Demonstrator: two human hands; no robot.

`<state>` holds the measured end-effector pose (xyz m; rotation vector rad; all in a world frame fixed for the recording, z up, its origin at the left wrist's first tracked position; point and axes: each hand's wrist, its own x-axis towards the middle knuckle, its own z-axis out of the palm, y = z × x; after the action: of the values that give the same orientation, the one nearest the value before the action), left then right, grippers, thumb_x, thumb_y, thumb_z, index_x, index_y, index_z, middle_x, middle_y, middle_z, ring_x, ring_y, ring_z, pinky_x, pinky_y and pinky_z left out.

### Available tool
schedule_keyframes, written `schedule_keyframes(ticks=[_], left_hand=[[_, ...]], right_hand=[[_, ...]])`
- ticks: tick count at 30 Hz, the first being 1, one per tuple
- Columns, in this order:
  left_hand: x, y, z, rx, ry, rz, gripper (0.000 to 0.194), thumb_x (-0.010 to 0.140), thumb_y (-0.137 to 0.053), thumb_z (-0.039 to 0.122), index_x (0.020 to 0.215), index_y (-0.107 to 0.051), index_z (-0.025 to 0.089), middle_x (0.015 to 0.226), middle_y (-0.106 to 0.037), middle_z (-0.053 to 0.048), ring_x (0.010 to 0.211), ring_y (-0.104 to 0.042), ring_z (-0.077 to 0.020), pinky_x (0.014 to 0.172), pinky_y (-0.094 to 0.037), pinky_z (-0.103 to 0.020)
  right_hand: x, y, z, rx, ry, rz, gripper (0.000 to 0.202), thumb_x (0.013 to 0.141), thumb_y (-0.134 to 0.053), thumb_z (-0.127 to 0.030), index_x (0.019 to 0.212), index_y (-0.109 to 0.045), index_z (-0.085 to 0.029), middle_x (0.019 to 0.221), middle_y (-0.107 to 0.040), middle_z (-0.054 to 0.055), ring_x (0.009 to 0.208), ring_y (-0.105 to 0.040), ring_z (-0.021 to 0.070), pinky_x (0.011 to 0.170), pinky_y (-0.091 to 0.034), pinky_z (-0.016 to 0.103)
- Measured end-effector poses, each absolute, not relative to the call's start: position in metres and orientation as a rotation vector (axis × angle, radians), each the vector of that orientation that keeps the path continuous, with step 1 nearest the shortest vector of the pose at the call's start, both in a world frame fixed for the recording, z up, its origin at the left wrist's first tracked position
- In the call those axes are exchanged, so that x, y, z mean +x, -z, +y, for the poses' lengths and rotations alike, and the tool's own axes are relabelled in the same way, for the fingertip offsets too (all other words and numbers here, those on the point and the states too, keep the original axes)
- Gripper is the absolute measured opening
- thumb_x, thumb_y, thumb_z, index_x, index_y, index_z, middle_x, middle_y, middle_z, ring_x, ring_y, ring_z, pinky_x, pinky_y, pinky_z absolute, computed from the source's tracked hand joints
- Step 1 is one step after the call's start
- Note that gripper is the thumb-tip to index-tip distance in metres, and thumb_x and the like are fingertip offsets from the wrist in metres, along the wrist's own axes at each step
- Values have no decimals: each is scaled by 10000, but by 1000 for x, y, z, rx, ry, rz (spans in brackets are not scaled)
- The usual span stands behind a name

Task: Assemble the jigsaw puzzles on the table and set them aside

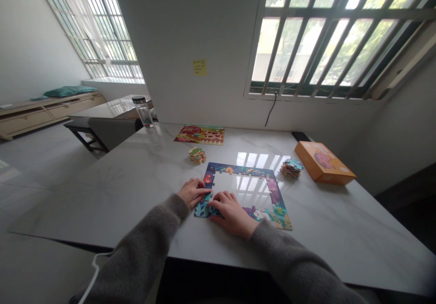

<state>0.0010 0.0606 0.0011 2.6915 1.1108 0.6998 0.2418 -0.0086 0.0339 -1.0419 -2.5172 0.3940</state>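
Near edge: two grey sleeves point(146, 231) reach in over the near edge of the marble-patterned table point(136, 181); a white cable point(94, 267) hangs beside the left one.
Right hand point(233, 213): palm down over the near left corner of the puzzle border point(275, 196), fingers curved, thumb spread apart from them, with a gap between.
Left hand point(194, 191): at the border's left side, fingers close together and fingertips on it; whether they pinch a piece, I cannot tell.
Puzzle border: lies flat between the table's middle and its near edge, a joined rectangular ring in blue, purple and green, with bare tabletop inside.
Right pile point(292, 168): stacked loose pieces, just beyond the border's far right corner.
Orange box point(323, 161): lies flat near the table's right edge, a pink pig on its top.
Left pile point(197, 155): stacked pieces beyond the border's far left corner.
Farm picture point(200, 134): flat near the table's far edge, showing a red barn.
Black object point(300, 136): at the far edge, behind the box; too dark to identify.
Bottle point(143, 112): clear, dark-lidded, upright at the far left corner.
Wall: yellow note point(200, 67); black cord point(270, 109) below the barred window point(296, 45).
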Motion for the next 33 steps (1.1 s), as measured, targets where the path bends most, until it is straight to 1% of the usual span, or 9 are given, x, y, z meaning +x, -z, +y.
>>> schedule_keyframes(ticks=[7, 18, 25, 33], left_hand=[[3, -4, 59, 2677, -726, 1106, 324, 948, -520, 282, 1198, -723, 308, 1060, -592, -81, 982, -530, -242, 925, -465, -404], [5, -7, 59, 2690, -645, 1139, 345, 858, -582, 230, 1165, -724, 302, 1064, -566, -74, 1010, -519, -256, 940, -449, -407], [7, -9, 56, 2703, -622, 1175, 290, 881, -599, 279, 1145, -718, 287, 1061, -564, -76, 1009, -521, -257, 920, -453, -405], [15, -17, 48, 2580, -543, 1354, 286, 856, -618, 232, 1116, -718, 295, 1081, -565, -65, 1041, -520, -267, 938, -435, -422]], right_hand=[[237, -34, -9, -1062, -364, -2512, 338, 918, -669, -338, 1240, -591, -271, 1187, -561, 79, 1104, -462, 247, 960, -387, 406], [234, -38, -11, -1080, -289, -2527, 298, 911, -664, -325, 1190, -597, -245, 1168, -575, 85, 1076, -470, 250, 934, -379, 403], [234, -39, -12, -1081, -288, -2525, 295, 911, -659, -318, 1190, -595, -246, 1163, -578, 80, 1076, -470, 247, 931, -372, 397], [234, -36, -11, -1083, -268, -2525, 286, 906, -661, -315, 1175, -595, -242, 1173, -577, 78, 1078, -474, 245, 939, -373, 391]])
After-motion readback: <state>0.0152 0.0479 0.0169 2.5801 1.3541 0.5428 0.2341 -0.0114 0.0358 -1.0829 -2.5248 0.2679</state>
